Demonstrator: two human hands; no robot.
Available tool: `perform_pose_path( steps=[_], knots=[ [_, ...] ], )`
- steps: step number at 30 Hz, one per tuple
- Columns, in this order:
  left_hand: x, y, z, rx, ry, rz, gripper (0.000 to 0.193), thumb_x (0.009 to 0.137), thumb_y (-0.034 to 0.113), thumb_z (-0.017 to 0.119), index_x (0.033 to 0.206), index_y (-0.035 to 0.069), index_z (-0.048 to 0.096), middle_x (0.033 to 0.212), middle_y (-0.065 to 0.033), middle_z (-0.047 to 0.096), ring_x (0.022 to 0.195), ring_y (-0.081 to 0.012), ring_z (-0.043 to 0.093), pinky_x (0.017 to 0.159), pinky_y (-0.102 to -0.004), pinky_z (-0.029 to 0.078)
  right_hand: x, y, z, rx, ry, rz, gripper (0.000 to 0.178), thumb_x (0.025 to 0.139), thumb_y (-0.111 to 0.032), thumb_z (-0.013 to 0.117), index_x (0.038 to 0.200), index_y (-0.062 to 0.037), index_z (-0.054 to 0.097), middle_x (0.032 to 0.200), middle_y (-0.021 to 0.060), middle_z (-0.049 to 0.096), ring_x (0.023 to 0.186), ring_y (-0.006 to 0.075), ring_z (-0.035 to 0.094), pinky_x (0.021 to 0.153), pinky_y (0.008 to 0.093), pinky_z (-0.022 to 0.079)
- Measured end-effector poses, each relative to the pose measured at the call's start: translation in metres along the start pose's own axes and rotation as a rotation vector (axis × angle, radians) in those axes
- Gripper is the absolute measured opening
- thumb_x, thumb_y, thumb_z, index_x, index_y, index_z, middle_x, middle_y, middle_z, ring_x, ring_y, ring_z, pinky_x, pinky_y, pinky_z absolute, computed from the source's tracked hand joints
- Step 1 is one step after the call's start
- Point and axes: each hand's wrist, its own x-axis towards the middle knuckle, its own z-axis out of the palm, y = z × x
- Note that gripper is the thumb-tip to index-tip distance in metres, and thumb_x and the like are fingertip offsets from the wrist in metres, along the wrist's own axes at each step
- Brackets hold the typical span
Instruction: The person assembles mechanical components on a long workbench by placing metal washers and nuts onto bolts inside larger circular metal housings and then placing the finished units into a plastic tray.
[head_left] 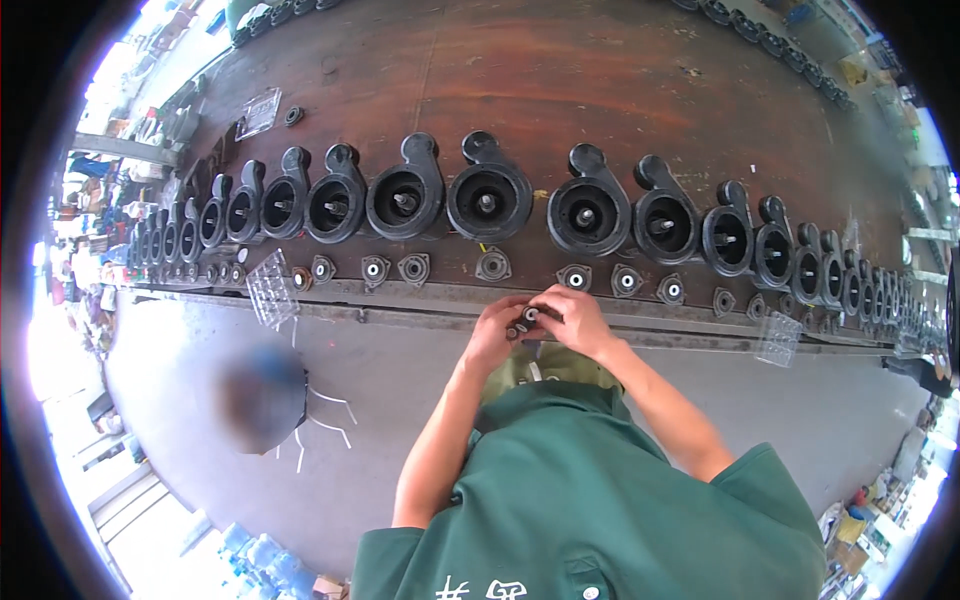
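My left hand [490, 338] and my right hand [576, 318] meet just in front of the bench's near edge. Between their fingertips they grip a small dark flange [531, 314] with a pale ring at its middle. Small dark round pieces [516, 328] also show at the fingers of my left hand; their kind is too small to tell. Similar flanges lie along the bench edge, among them one [493, 265] beyond my left hand and one [574, 277] beyond my right. Behind these stand black round housings [488, 204], open side up, each with a metal shaft inside.
The worn brown bench [600, 80] carries a long curved row of housings. Clear plastic trays lie at the near edge, one left [271, 288] and one right [777, 338], and another [261, 113] farther back. A stool with pale legs [325, 425] stands on the floor at left.
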Motion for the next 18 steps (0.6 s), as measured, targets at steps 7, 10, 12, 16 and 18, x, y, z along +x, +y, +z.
perform_pose_path(
  steps=[7,10,12,16,18],
  knots=[
    [0.007,0.010,-0.027,0.032,0.036,-0.046,0.029,0.103,0.008,0.051,0.126,-0.008,0.057,0.115,-0.0197,0.070,0.097,-0.0278,0.072,0.084,-0.0378,0.061,0.028,0.026,0.025,0.358,0.115,0.449,0.014,0.089,-0.011,0.076,0.096,0.0007,0.070,0.079,0.0019,0.072,0.070,0.0066,0.066,0.064,0.0246,0.052],
    [0.007,0.022,-0.045,0.077,0.023,-0.064,0.026,0.104,0.009,0.050,0.123,-0.008,0.057,0.116,-0.0225,0.071,0.096,-0.0293,0.072,0.083,-0.0378,0.061,0.052,0.039,0.045,0.246,0.148,0.477,0.017,0.088,-0.016,0.076,0.095,-0.0005,0.072,0.076,0.0035,0.074,0.067,0.0095,0.068,0.063,0.0267,0.052],
    [0.004,0.032,-0.059,0.090,0.018,-0.094,0.026,0.105,0.011,0.049,0.121,-0.007,0.058,0.115,-0.0236,0.071,0.094,-0.0299,0.073,0.083,-0.0378,0.061,0.067,0.039,0.060,0.230,0.155,0.485,0.019,0.087,-0.020,0.077,0.094,-0.0024,0.074,0.076,0.0054,0.076,0.065,0.0144,0.071,0.065,0.0302,0.054],
    [-0.003,0.047,-0.098,0.054,-0.011,-0.110,0.028,0.106,0.015,0.046,0.118,-0.007,0.059,0.112,-0.0236,0.072,0.091,-0.0299,0.073,0.081,-0.0378,0.061,0.086,0.035,0.086,0.209,0.181,0.487,0.020,0.085,-0.020,0.078,0.094,-0.0031,0.075,0.077,0.0071,0.076,0.068,0.0167,0.073,0.066,0.0316,0.055],
    [-0.005,0.057,-0.112,0.026,-0.022,-0.111,0.029,0.106,0.015,0.044,0.119,-0.007,0.059,0.110,-0.0228,0.072,0.087,-0.0284,0.073,0.078,-0.0369,0.062,0.086,0.041,0.097,0.064,0.284,0.390,0.019,0.084,-0.018,0.080,0.094,-0.0020,0.075,0.077,0.0074,0.075,0.067,0.0148,0.071,0.065,0.0296,0.055]
  ],
)
